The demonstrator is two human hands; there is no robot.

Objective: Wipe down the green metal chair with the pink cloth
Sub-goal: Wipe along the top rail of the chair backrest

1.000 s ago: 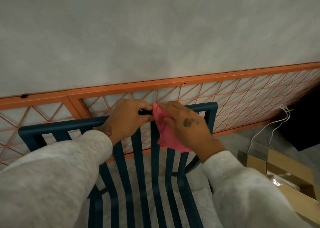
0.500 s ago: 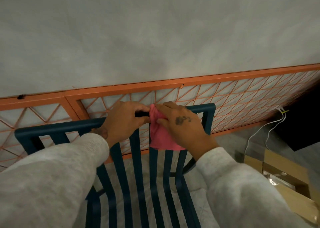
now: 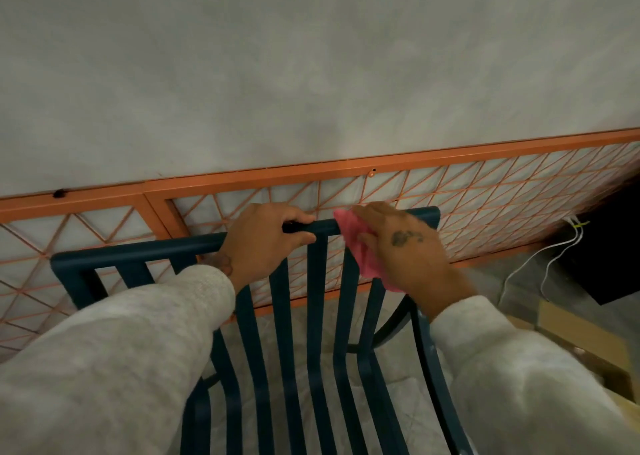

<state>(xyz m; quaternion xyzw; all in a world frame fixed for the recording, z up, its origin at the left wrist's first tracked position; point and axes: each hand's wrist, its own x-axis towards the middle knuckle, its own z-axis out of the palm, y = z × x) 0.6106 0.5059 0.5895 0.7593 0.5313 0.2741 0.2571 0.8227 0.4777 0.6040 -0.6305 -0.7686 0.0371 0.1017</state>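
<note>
Right hand grip: The right hand (image 3: 405,250) has the pink cloth (image 3: 365,264) bunched under its fingers and thumb. They curl over it and squeeze it onto the top bar (image 3: 138,252) of the green metal chair (image 3: 317,316).
Left hand grip: The left hand (image 3: 263,243) is wrapped tight round the bare top bar, fingers over the top and thumb in front. It has no cloth. I think it is there to stop the chair wobbling.
Where the cloth is: On the top bar, just beside the left hand at its 3 o'clock. A loose bit hangs down toward 5 o'clock.
Which way the bar runs: From 9 o'clock to 3 o'clock, a little higher at the 3 o'clock end.
What is near: The bar's corner is just past the right hand at 3 o'clock. The long bare part lies at 9 o'clock, beyond the left hand.
Next move, my guess: A rub must go side to side along the bar. The right hand is nearer the 3 o'clock corner. Going toward 9 o'clock, the left hand is in the way.
Around: An orange grid panel (image 3: 485,205) stands behind the chair at 12 o'clock. White cables (image 3: 540,257) hang at 3 o'clock.
</note>
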